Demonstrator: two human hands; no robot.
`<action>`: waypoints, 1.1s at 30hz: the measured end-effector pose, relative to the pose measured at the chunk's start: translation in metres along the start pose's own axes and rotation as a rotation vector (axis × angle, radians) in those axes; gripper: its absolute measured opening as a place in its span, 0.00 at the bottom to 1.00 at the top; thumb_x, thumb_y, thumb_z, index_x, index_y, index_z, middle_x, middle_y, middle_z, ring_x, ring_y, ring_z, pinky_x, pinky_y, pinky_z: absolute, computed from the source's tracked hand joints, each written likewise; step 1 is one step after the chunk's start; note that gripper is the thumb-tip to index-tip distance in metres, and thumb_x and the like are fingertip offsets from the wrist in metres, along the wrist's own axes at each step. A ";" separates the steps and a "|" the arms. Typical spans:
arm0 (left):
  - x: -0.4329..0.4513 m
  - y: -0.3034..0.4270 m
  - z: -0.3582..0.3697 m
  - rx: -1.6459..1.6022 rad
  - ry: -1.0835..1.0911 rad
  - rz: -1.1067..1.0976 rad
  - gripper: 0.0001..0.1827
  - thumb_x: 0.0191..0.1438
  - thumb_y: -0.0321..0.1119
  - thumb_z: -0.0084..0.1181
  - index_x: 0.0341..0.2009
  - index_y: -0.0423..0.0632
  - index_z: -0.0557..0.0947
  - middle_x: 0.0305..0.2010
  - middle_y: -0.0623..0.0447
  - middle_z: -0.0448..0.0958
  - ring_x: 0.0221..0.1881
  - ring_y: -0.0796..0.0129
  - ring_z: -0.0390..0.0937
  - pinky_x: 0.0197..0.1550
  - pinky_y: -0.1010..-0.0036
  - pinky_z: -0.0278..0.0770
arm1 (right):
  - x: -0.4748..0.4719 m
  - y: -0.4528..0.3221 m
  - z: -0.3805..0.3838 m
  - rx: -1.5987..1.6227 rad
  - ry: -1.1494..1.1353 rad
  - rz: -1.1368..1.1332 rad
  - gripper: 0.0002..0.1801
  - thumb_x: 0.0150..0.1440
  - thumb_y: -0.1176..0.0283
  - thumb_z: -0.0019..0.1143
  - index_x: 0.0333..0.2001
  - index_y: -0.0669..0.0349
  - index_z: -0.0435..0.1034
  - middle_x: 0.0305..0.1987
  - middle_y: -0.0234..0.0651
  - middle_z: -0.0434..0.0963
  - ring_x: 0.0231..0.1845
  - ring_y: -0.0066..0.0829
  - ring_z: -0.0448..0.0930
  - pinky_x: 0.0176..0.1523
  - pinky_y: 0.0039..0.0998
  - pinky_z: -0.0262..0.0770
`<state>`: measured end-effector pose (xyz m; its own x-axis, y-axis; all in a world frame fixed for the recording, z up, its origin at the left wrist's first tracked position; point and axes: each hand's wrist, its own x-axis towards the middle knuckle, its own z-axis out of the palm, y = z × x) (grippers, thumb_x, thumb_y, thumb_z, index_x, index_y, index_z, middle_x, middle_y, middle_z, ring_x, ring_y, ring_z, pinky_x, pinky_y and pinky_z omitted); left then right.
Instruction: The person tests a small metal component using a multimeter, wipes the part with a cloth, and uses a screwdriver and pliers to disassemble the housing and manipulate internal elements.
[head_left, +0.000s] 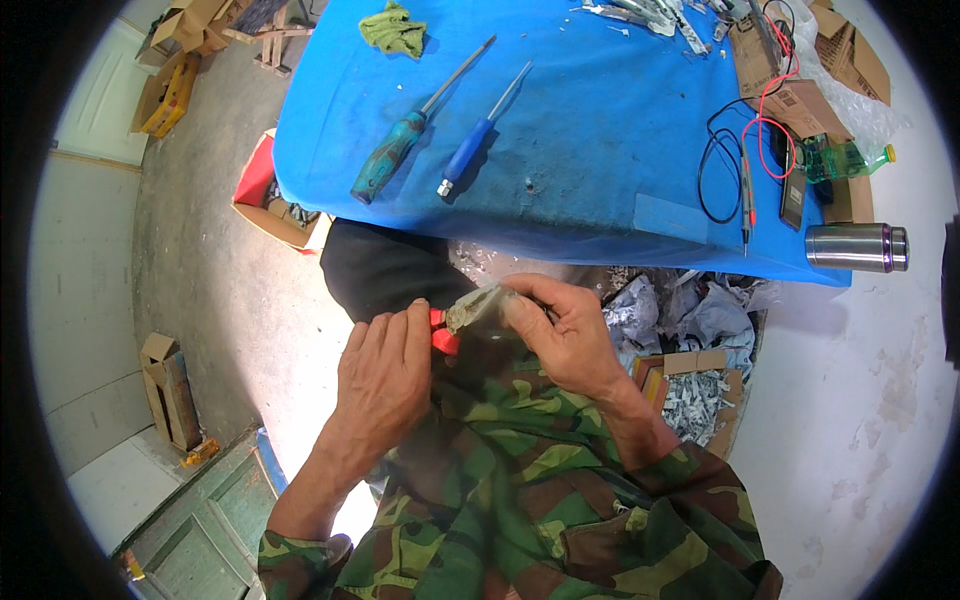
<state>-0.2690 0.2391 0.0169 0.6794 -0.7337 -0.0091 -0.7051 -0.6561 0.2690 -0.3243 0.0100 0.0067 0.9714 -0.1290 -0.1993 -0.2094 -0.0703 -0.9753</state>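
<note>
In front of my lap, my left hand (386, 364) is closed around a red-handled tool (445, 342); its kind cannot be told, as my fingers cover most of it. My right hand (562, 330) pinches a crumpled greyish-white piece of film or cloth (474, 306) between thumb and forefinger. That piece sits against the tool's red part, and its right end disappears into my right fingers. On the blue-covered table (600, 142) ahead lie a screwdriver with a worn teal handle (390, 157) and a thinner one with a blue handle (466, 156).
A green rag (393, 30) and metal scraps (660, 16) lie at the table's far side. To the right are multimeter probe leads (746, 187), a phone (793, 196), a green bottle (840, 159) and a steel flask (855, 247). Below stands a carton of scrap strips (694, 409).
</note>
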 end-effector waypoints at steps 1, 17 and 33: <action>0.002 -0.001 0.001 0.007 0.008 -0.005 0.32 0.48 0.24 0.63 0.60 0.32 0.73 0.47 0.41 0.78 0.46 0.51 0.77 0.48 0.61 0.73 | 0.001 0.002 0.001 0.001 0.006 0.002 0.16 0.67 0.69 0.57 0.51 0.71 0.77 0.35 0.37 0.83 0.37 0.21 0.80 0.43 0.27 0.76; 0.031 -0.016 0.013 0.311 0.229 0.153 0.17 0.54 0.26 0.55 0.49 0.35 0.76 0.36 0.48 0.73 0.36 0.61 0.72 0.35 0.68 0.66 | 0.013 0.006 0.027 0.742 0.199 0.481 0.13 0.71 0.65 0.52 0.38 0.64 0.73 0.28 0.27 0.71 0.20 0.10 0.62 0.19 0.19 0.53; 0.005 0.003 -0.020 -0.631 -0.101 -0.313 0.20 0.62 0.29 0.60 0.59 0.45 0.76 0.43 0.38 0.83 0.44 0.41 0.83 0.45 0.57 0.80 | -0.011 0.009 -0.002 0.420 0.029 0.057 0.19 0.72 0.70 0.48 0.62 0.69 0.67 0.38 0.31 0.78 0.31 0.14 0.70 0.35 0.18 0.67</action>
<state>-0.2634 0.2367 0.0371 0.7871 -0.5601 -0.2582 -0.2066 -0.6339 0.7453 -0.3367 0.0084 0.0005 0.9548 -0.1497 -0.2569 -0.1928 0.3460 -0.9182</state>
